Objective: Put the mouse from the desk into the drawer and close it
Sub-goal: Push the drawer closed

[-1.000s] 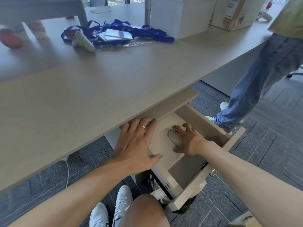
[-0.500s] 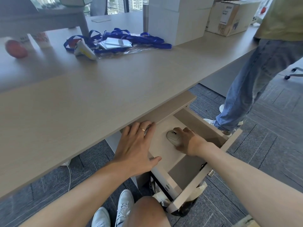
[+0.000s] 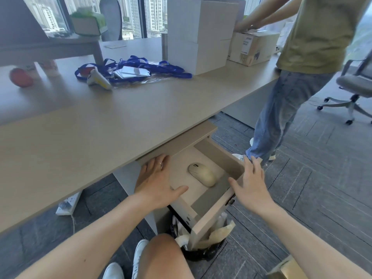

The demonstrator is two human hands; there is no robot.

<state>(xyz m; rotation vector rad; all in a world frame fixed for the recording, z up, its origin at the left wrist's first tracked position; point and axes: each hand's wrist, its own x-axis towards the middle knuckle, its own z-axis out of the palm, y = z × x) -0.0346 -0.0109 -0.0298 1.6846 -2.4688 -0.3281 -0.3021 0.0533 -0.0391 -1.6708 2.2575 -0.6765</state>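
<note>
Mouse (image 3: 202,174) in open drawer (image 3: 211,215); bin (image 3: 203,251) beneath

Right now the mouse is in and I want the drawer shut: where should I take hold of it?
Take the drawer by its front panel, the near end that juts out from under the desk. Come from the right, where the open right hand hovers. Push flat, probably; the left hand lies on the drawer's left wall, so move it first.
</note>
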